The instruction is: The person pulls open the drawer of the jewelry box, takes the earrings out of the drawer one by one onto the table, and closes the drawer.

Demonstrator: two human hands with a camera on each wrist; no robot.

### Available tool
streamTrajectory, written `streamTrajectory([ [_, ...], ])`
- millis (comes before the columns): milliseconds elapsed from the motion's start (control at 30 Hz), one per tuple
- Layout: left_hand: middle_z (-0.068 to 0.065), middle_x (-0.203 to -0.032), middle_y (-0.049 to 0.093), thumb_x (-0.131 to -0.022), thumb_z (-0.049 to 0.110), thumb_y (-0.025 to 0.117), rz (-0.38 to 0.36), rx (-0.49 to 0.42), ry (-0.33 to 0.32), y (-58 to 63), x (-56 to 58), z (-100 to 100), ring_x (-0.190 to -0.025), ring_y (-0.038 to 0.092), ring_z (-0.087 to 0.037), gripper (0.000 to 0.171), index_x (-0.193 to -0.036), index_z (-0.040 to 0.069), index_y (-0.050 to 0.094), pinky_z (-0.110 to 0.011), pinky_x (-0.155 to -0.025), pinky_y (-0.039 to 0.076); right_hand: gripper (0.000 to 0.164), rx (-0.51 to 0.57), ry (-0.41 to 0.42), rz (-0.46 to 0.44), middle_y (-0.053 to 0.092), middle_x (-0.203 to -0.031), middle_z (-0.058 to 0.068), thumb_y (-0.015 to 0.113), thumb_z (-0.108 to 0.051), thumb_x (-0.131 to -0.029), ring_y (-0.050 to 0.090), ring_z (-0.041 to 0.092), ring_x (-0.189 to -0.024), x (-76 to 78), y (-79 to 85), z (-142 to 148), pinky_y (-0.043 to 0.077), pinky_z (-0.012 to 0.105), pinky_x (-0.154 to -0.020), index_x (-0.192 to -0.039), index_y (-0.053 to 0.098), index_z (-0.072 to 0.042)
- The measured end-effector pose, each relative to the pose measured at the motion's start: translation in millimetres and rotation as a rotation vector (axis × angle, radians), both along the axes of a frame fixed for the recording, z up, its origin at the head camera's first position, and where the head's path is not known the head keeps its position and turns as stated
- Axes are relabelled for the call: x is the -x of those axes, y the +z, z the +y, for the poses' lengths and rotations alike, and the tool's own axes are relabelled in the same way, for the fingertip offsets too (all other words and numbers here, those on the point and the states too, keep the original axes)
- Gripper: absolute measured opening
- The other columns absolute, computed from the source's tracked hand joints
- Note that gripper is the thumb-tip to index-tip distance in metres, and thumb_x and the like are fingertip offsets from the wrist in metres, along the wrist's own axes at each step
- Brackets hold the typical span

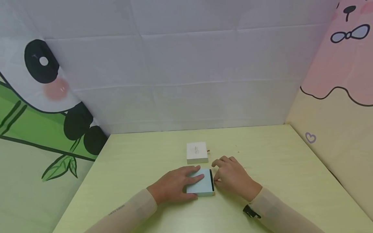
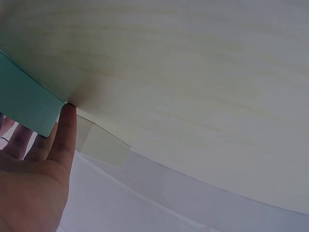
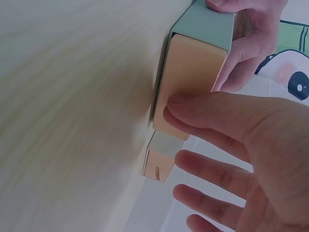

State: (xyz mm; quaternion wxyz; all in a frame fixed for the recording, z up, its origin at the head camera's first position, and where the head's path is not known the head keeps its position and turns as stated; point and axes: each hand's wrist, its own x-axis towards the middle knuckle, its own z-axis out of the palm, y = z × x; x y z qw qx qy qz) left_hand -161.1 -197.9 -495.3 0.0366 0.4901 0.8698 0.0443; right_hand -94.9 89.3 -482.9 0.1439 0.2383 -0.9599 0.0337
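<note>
A small light blue drawer box lies flat on the table. My left hand grips it, thumb along the near side and fingers over the top and far side. At the box's right end the drawer sticks out slightly, showing a tan front and a dark strip on top. My right hand is at that end, thumb and index fingertip pinched together against the drawer front; what lies between them is hidden. Its other fingers are spread loosely in the right wrist view.
Behind the blue box stands a white box with small print on its lid and a small tab on its right side. Tiny specks lie on the table to the right. A white cloth wall rises at the back, with printed cloths at both sides.
</note>
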Motion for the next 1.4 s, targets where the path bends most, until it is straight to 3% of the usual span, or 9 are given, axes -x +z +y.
streamTrajectory([
  [1400,0.000,-0.188,0.053,-0.110,0.058,0.080,0.027,-0.003,-0.014,8.7,-5.9,-4.3,-0.170,0.058,-0.025,0.074,-0.177,0.035,0.057,-0.047,-0.134,0.057,0.011,0.030,0.028,0.021,0.085,-0.127,-0.001,0.102,-0.026,-0.092,0.073,0.022,-0.115,-1.2,0.9,-7.2,0.057,0.040,-0.093,-0.090,0.098,-0.035],
])
